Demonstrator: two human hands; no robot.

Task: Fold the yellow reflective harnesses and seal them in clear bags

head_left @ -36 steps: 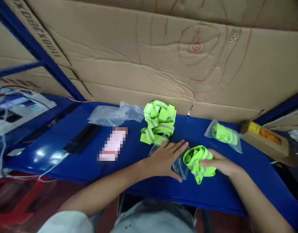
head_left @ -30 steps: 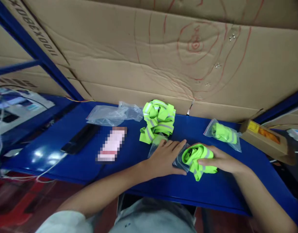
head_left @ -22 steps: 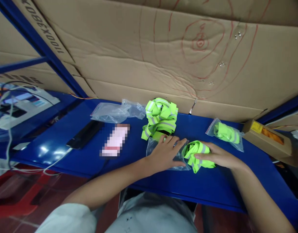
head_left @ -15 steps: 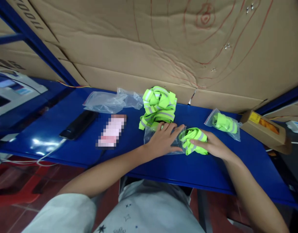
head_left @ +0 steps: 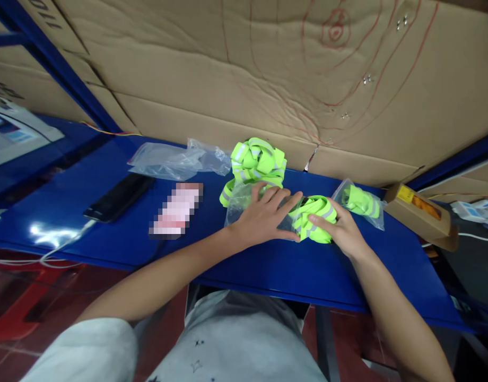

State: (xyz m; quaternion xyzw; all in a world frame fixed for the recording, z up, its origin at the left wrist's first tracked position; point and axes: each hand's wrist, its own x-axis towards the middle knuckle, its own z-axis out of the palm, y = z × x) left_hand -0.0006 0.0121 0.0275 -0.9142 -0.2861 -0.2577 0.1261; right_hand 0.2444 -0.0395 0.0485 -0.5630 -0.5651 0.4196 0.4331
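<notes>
My right hand (head_left: 343, 228) grips a folded bundle of neon-yellow reflective straps (head_left: 315, 218) on its right side, thumb on top. With its fingers spread, my left hand (head_left: 263, 216) lies over a clear plastic bag (head_left: 236, 204), whose right end meets the bundle; how far the bundle sits inside it I cannot tell. Just behind my left hand is a larger loose heap of the same neon straps (head_left: 260, 159). A bagged strap bundle (head_left: 361, 201) lies on the blue table to the right of my right hand.
Flat clear bags (head_left: 164, 161) lie at the back left of the blue table (head_left: 244, 270). Nearer are a black device (head_left: 119, 199) with a white cable and a pixelated pink item (head_left: 178, 209). An open cardboard box (head_left: 419, 215) stands on the right, before the cardboard wall (head_left: 180, 69).
My left hand's fingers have spread wider, and the plastic bag beneath it now stands up more against the strap heap. The whole view has shifted slightly.
</notes>
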